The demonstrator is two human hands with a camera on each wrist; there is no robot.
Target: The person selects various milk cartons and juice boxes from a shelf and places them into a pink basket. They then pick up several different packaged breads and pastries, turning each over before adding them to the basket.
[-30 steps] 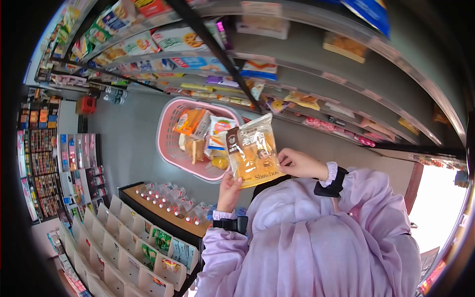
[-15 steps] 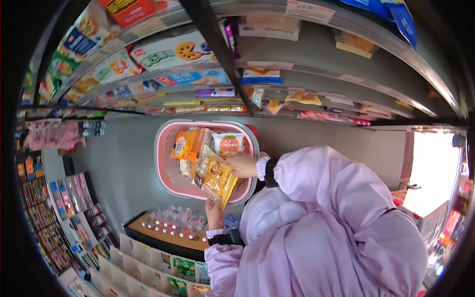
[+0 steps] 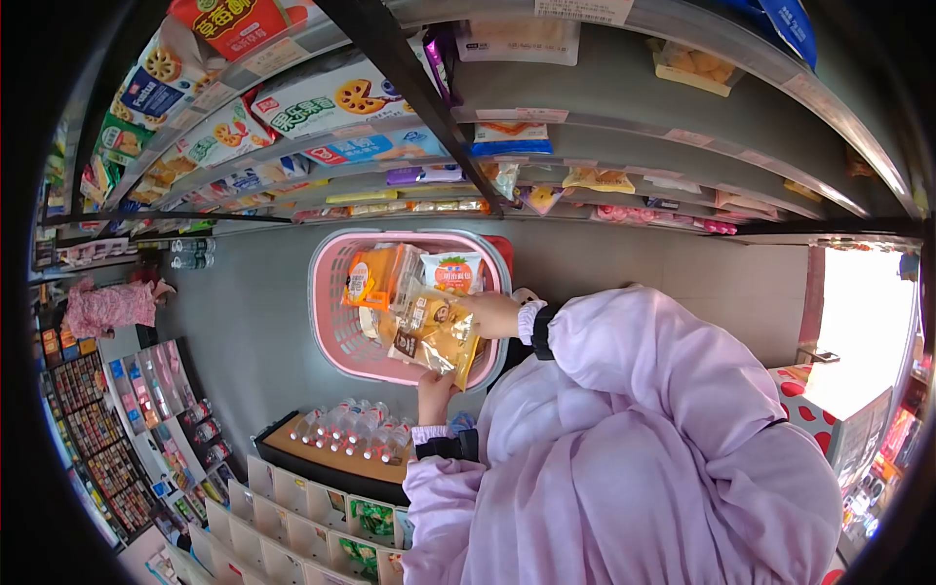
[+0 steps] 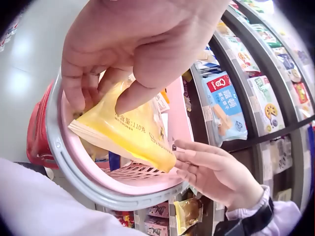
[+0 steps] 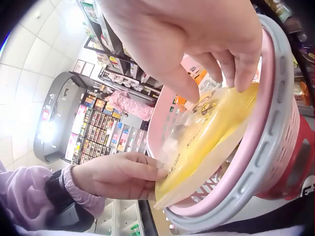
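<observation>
A yellow, clear-fronted bag of bread [image 3: 436, 331] lies tilted over the pink basket [image 3: 330, 336], inside its rim line in the head view. My left hand [image 3: 435, 394] pinches one end of it; in the left wrist view the thumb and fingers of that hand [image 4: 142, 46] close on its yellow corner. My right hand [image 3: 495, 316] is at the other end, its fairly straight fingers touching the bag's edge in the right wrist view. Beneath and beside the bag, the basket holds an orange package [image 3: 370, 278] and a white packet with a red fruit picture [image 3: 453, 273].
Shelves of packaged snacks [image 3: 331, 102] run along the far side. Several clear bottles [image 3: 356, 429] stand on a low wooden-topped unit near the basket, with a white compartment rack [image 3: 292, 531] beside it. A red basket [image 5: 290, 169] sits against the pink one. Pink patterned clothing [image 3: 112, 307] shows at left.
From in front of my body, both hands have brought the bag of bread forward and down over the basket. Since half a second ago the bag has turned slightly.
</observation>
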